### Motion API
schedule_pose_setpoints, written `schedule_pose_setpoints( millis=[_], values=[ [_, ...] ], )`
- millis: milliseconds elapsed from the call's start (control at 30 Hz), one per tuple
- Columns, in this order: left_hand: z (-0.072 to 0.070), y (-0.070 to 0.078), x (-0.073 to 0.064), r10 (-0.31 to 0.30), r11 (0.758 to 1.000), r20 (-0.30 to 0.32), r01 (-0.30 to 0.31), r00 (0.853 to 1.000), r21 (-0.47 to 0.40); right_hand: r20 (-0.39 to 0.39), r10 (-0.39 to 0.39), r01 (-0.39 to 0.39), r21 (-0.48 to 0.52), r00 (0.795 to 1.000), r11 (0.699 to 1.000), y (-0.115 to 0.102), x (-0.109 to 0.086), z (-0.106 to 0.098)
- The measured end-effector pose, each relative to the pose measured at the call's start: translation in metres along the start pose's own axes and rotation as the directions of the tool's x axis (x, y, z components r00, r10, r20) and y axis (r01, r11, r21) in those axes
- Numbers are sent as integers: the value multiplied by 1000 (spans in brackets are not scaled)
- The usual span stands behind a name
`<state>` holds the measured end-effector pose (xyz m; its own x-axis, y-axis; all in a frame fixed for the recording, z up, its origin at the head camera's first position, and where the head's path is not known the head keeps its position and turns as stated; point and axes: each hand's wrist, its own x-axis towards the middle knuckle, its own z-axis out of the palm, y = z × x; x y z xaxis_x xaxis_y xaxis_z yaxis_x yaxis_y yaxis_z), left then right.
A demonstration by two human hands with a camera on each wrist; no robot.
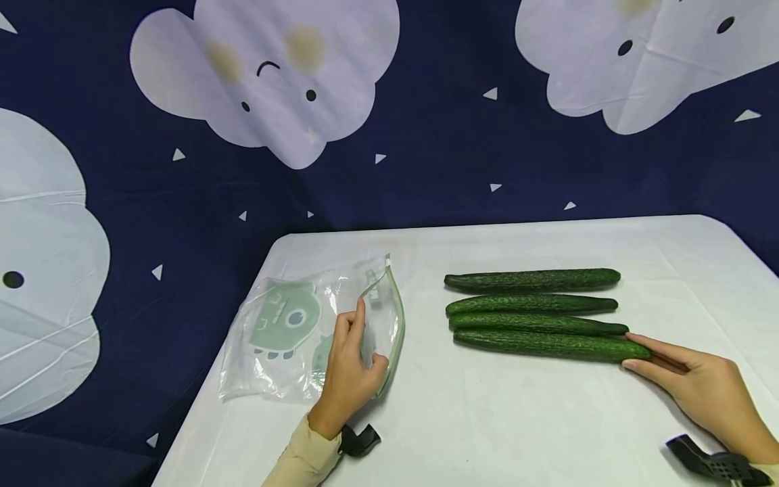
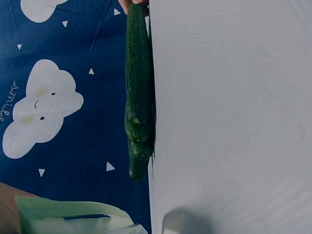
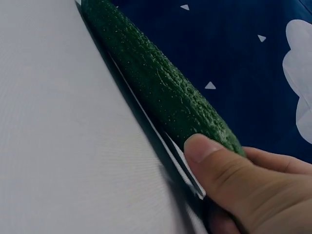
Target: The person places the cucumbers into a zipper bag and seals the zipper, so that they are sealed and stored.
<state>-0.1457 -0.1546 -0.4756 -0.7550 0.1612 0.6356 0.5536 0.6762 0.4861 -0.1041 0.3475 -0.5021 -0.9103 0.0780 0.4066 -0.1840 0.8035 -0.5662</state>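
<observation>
Several long dark-green cucumbers lie side by side on the table. My right hand (image 1: 709, 385) pinches the right end of the nearest cucumber (image 1: 550, 345) between thumb and fingers; the thumb (image 3: 202, 148) presses its side in the right wrist view. The farthest cucumber (image 1: 532, 280) lies slightly apart from the others. On the left is a clear zip bag (image 1: 282, 372) with green monster prints and a green-edged mouth on its right side. My left hand (image 1: 349, 375) grips the upper edge of that mouth, holding it raised from the lower edge. Part of this grip is hidden.
A white-covered table (image 1: 487, 419) bears everything. Behind it hangs a dark blue cloth (image 1: 438, 162) with white clouds and small triangles. Black wrist straps (image 1: 359, 441) sit on both arms.
</observation>
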Motion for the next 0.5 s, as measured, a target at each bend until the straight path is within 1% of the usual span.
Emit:
schedule_pose_setpoints(
  millis=[133,267,400,500],
  values=[
    [0,0,0,2,1000,-4,-2,1000,3,38,61,-61,4,997,998,0,-1,-1],
    [0,1,0,3,1000,-4,-3,1000,5,107,131,-135,36,986,990,1,-3,-4],
    [0,2,-1,-1,1000,6,1,1000,6,201,196,-221,107,960,969,3,-4,-5],
    [-2,2,-1,-7,1000,14,7,1000,10,269,219,-269,163,938,949,4,-2,-6]
  ],
)
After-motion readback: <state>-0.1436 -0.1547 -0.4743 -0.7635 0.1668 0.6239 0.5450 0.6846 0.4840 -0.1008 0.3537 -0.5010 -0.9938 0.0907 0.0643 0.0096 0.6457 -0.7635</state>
